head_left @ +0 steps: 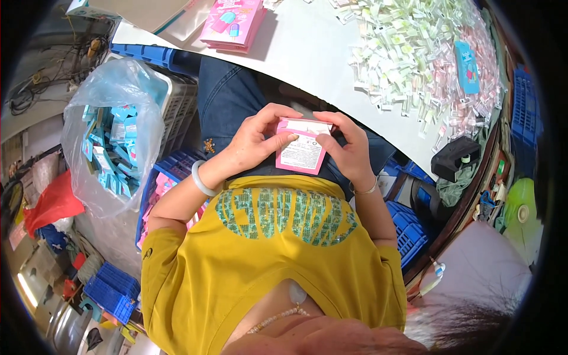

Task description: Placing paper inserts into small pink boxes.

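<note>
Over my lap I hold a small pink cardboard box [300,155] with a white printed panel facing up. My left hand [260,137] grips its upper left corner, thumb on the panel and fingers at the far edge. At the upper right corner my right hand [348,145] pinches it the same way. Between the thumbs a whitish strip shows along the box's far end; whether a flap stands open there I cannot tell. Beyond, on the white table [307,44], lies a stack of flat pink boxes [232,25] with ice-pop pictures.
Many small clear tubes, greenish and pinkish, are heaped [408,65] at the table's right, with a blue packet [467,67] on top. A clear bag [77,127] of blue boxes stands at left. Beside me are a blue crate [148,207] with pink pieces and another blue crate [408,228].
</note>
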`<act>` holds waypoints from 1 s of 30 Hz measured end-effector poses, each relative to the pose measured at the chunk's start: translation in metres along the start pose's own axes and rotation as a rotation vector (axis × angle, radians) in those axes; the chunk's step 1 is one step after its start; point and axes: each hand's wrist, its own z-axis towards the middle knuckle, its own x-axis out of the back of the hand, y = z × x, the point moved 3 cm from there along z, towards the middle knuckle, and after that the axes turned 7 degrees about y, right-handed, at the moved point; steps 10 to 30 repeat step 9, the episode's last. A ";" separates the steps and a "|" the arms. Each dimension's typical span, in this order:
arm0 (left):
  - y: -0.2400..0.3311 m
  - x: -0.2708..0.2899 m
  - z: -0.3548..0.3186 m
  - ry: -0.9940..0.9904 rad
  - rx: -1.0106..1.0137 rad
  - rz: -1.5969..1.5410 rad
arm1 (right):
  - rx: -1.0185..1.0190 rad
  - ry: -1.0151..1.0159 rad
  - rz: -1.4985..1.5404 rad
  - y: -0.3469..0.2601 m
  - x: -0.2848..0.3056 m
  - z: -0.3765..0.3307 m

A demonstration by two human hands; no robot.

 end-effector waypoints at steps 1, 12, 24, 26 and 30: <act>0.000 -0.001 0.000 -0.001 -0.002 0.012 | 0.011 -0.015 -0.035 0.002 0.000 -0.002; 0.002 -0.002 -0.003 0.077 -0.088 0.113 | 0.076 0.045 0.178 0.034 0.002 -0.010; 0.002 -0.002 -0.003 0.077 -0.088 0.113 | 0.076 0.045 0.178 0.034 0.002 -0.010; 0.002 -0.002 -0.003 0.077 -0.088 0.113 | 0.076 0.045 0.178 0.034 0.002 -0.010; 0.002 -0.002 -0.003 0.077 -0.088 0.113 | 0.076 0.045 0.178 0.034 0.002 -0.010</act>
